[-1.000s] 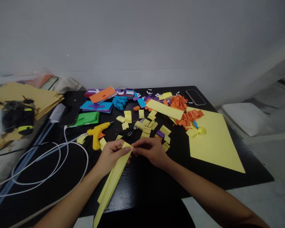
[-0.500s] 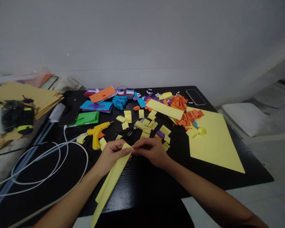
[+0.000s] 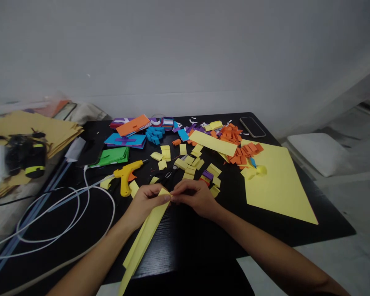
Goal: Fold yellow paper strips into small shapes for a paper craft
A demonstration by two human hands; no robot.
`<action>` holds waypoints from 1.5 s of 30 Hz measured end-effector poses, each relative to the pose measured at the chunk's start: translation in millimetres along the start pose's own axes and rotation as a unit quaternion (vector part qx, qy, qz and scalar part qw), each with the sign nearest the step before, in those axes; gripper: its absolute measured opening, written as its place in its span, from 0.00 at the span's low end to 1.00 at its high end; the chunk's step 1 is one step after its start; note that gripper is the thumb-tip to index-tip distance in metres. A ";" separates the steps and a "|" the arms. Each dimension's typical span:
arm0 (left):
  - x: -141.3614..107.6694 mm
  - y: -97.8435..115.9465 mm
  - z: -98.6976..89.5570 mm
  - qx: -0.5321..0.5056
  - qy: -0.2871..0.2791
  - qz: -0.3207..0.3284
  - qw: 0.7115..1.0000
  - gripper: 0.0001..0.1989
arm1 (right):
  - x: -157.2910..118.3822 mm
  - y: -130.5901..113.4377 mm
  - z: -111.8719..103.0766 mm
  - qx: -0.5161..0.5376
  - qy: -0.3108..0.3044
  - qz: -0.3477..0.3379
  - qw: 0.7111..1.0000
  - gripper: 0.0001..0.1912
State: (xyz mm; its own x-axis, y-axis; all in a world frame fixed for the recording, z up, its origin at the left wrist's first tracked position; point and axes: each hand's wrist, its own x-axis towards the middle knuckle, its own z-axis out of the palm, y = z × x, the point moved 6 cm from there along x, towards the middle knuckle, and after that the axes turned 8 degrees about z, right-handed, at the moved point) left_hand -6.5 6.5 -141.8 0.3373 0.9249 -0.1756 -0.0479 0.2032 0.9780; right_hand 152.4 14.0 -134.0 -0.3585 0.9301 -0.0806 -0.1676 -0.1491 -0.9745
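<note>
A long folded strip of yellow paper (image 3: 148, 230) slants from the near table edge up to my hands. My left hand (image 3: 146, 203) is closed on its upper end, thumb on top. Against that same end, my right hand (image 3: 194, 197) pinches with thumb and forefinger at the paper's tip; the fingertips partly hide the spot. Just beyond my hands lie several small folded yellow paper pieces (image 3: 189, 166), and a pair of scissors (image 3: 168, 174) partly covered by them. To the left of my left hand rests a yellow glue gun (image 3: 125, 176).
A large yellow sheet (image 3: 280, 185) lies at the right, with orange paper pieces (image 3: 243, 152) near its corner. Stacks of folded coloured paper (image 3: 125, 139) stand at the back left. White cable (image 3: 112, 205) loops across the left side. A phone (image 3: 252, 126) lies at the back right.
Both hands keep their hold at the strip's upper end, with only a very slight shift of the fingers. The rest of the table looks the same, apart from a small camera movement.
</note>
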 end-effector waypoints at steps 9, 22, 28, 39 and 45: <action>2.2 -0.5 0.0 0.007 -0.008 0.005 1.000 0.16 | 0.5 3.8 0.6 0.013 -0.007 0.009 1.000 0.07; 4.7 -2.7 -3.7 0.016 0.008 0.002 1.000 0.17 | 2.4 4.0 0.2 0.010 -0.003 0.043 0.999 0.14; 4.4 -4.2 -2.1 0.030 0.006 0.009 0.999 0.18 | 0.5 6.2 2.1 -0.001 -0.010 0.078 0.997 0.18; 3.8 -5.3 -6.8 0.021 0.038 -0.009 0.999 0.17 | 1.5 4.1 0.0 -0.058 -0.019 0.073 0.995 0.14; 4.0 0.5 -12.0 0.042 0.066 0.030 0.996 0.15 | 3.9 4.1 -2.4 -0.070 -0.015 0.080 0.994 0.12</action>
State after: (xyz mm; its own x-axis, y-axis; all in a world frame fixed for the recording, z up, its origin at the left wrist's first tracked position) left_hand -16.4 14.1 -143.3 0.2094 0.9698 -0.1251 0.0175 0.1242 0.9921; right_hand 152.5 17.8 -138.8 -0.3984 0.8874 -0.2321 0.0220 -0.2437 -0.9696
